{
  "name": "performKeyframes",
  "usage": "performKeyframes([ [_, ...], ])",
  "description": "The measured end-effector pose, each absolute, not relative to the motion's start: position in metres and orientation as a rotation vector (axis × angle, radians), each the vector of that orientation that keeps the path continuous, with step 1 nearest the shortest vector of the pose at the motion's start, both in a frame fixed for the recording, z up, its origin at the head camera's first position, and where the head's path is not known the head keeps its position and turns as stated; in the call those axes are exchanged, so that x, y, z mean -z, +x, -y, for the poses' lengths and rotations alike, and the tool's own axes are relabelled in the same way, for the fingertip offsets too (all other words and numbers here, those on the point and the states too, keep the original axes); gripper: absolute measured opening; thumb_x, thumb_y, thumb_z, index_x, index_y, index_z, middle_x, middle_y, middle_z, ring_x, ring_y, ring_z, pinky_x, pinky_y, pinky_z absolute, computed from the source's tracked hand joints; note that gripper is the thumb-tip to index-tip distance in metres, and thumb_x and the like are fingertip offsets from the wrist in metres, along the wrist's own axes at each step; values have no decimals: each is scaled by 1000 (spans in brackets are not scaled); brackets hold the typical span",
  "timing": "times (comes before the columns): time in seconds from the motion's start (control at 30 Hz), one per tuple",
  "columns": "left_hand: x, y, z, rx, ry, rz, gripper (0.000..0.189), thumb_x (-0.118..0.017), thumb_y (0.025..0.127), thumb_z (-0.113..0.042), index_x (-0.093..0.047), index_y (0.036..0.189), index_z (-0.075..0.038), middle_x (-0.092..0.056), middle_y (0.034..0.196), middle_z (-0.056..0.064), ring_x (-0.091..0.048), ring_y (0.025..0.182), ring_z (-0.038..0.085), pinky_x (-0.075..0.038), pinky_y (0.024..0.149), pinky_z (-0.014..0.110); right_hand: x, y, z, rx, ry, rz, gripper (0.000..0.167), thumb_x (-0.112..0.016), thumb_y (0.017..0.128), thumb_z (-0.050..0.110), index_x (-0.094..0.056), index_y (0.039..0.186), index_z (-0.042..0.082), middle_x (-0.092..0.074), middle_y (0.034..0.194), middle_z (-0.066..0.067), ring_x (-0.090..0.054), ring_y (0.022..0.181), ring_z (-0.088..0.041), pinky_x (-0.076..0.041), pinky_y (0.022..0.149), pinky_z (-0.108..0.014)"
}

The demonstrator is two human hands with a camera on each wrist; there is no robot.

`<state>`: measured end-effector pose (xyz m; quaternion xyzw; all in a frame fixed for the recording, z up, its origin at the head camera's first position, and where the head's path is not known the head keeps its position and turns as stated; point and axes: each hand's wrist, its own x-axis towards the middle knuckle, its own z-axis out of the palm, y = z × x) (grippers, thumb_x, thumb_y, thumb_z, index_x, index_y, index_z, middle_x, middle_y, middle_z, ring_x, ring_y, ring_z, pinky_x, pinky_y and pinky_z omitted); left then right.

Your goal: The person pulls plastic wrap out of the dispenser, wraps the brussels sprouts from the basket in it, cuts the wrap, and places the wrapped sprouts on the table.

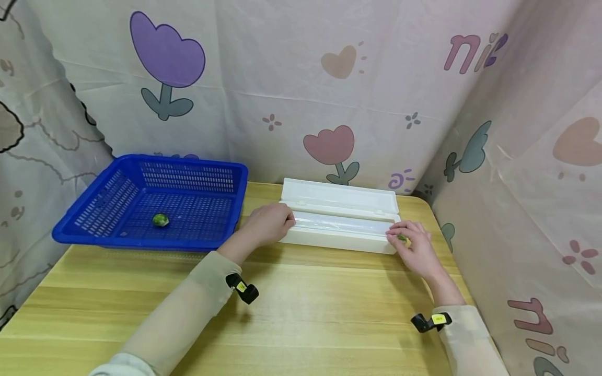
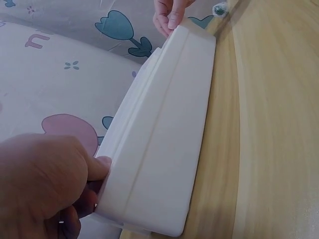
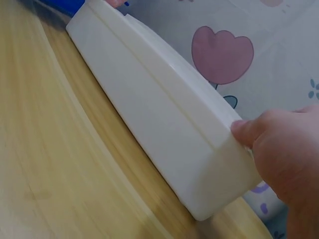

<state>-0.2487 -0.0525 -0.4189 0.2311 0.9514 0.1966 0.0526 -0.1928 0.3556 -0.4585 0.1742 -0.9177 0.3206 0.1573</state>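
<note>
Though pale, wooden table (image 1: 320,313) under box (image 1: 338,241) — floral cloth (image 1: 263,62) behind.

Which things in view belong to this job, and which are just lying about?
Job: left hand, right hand, white box, shiny film inside; probably blue basket, green piece in it, second green piece near the right hand.
Apart from it: patterned curtain, wrist cameras.

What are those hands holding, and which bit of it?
The box, by its ends: left hand at the left end, right hand at the right. Whether they pinch the film inside too, I can't tell.
</note>
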Motion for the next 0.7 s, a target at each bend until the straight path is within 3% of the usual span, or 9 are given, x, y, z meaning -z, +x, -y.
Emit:
performKeyframes([
  [0.27, 421, -250, 49, -503, 742, -2935, 21, -58, 109, -27, -74, 100, -17, -66, 94, -6, -62, 83, 16, -56, 75, 40, 448, -198, -347, -877, 407, 2705, 10, -67, 104, 8, -73, 97, 5, -70, 108, -13, -49, 109, -32, -21, 95, -62],
  [0.47, 423, -251, 50, -477, 757, -2962, 21, -57, 110, -26, -66, 94, -16, -58, 90, -2, -56, 81, 19, -50, 69, 38, 446, -200, -341, -841, 364, 2715, 10, -63, 107, 9, -68, 101, 3, -69, 101, -13, -48, 101, -32, -18, 97, -65],
  [0.7, 425, -250, 49, -596, 716, -2986, 19, -56, 111, -27, -68, 107, -13, -62, 97, -2, -61, 83, 19, -55, 73, 40, 452, -202, -340, -917, 304, 2652, 12, -61, 109, 10, -68, 102, 3, -60, 86, -8, -47, 89, -26, -19, 93, -59],
])
